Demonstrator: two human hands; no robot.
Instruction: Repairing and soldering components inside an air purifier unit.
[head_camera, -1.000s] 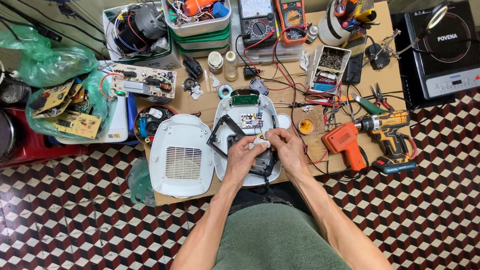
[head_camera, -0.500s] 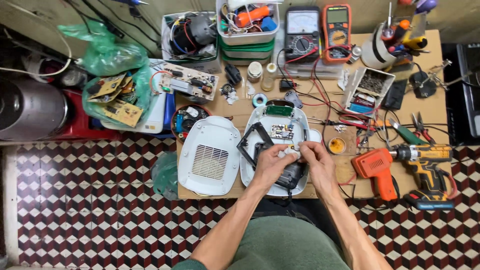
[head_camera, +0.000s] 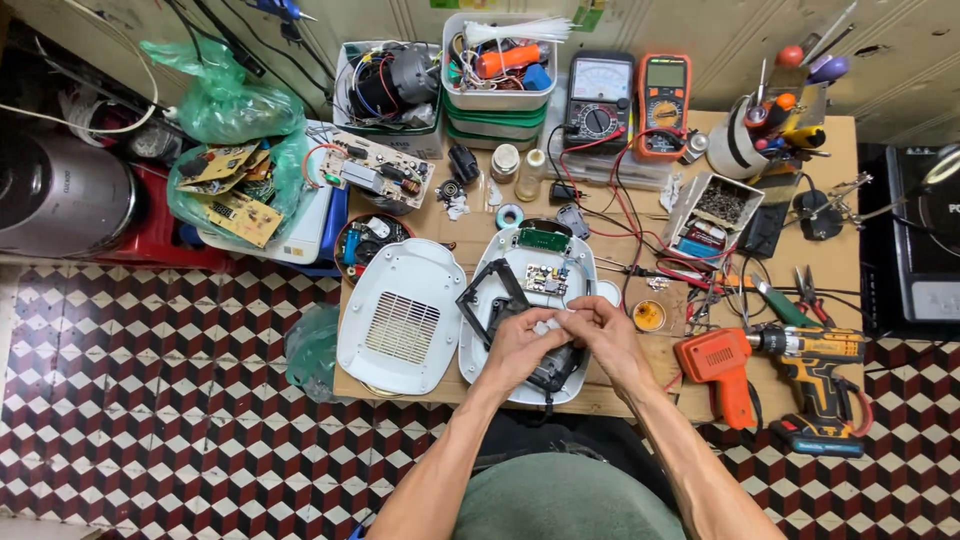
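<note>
Two hands meet over an opened white appliance shell (head_camera: 527, 300) that lies on the wooden tabletop (head_camera: 850, 200), near its front edge. The left hand (head_camera: 518, 345) and the right hand (head_camera: 603, 332) come together at the fingertips, both pinching a small white part (head_camera: 547, 326); what kind of part it is, the view is too coarse to tell. Beneath the hands sits a black inner frame (head_camera: 497, 300), and further back inside the shell a small green circuit board (head_camera: 546, 279) shows.

Just to the left of the shell lies its white vented cover (head_camera: 400, 318), grille facing up. To the right of the hands sits a small round tin of yellowish paste (head_camera: 649, 316), then an orange heat gun (head_camera: 722, 366) and a yellow-and-black cordless drill (head_camera: 815, 375), both at the tabletop's front right.

Along the back stand a grey analogue multimeter (head_camera: 598, 100) and an orange digital multimeter (head_camera: 662, 105), with red leads trailing forward. Stacked tubs of parts (head_camera: 497, 75) stand to their left, and a cup of screwdrivers (head_camera: 770, 130) is at the back right. Green bags holding circuit boards (head_camera: 230, 170) sit off the left end.
</note>
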